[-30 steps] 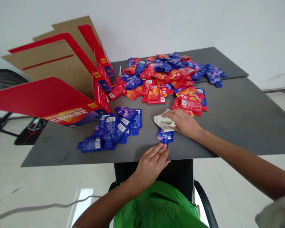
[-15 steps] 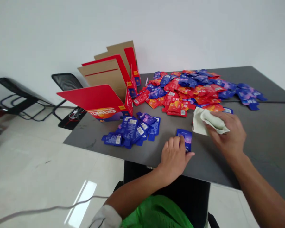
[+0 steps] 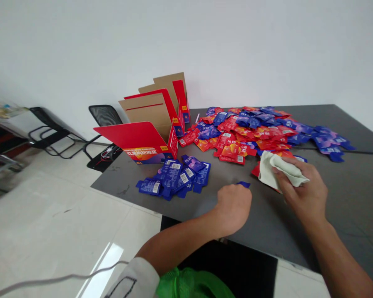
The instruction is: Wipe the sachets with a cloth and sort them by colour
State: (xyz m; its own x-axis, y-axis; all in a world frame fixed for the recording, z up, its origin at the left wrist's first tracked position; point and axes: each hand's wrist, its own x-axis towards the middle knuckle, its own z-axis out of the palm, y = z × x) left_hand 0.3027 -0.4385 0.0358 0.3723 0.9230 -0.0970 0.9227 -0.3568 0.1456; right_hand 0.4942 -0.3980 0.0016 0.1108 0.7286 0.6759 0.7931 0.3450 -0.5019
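Observation:
My left hand (image 3: 234, 208) is closed on a blue sachet (image 3: 244, 184) near the table's front edge; only a corner of the sachet shows past the knuckles. In my right hand (image 3: 306, 194) is a folded white cloth (image 3: 278, 170), gripped between thumb and fingers. Under the cloth a red sachet (image 3: 255, 170) shows at its left edge. A small pile of blue sachets (image 3: 174, 178) lies to the left of my left hand. Beyond both hands is a large heap of red and blue sachets (image 3: 233, 148).
Open red cartons (image 3: 146, 151) stand in a row on the left part of the grey table (image 3: 338, 198). Black chairs (image 3: 104, 116) are on the floor beyond the table's left end, and a cable (image 3: 65, 278) runs across the floor.
My left hand has curled from lying with fingers spread over the blue sachet into a closed grip. The red sachet under the cloth now shows more. The camera view has shifted.

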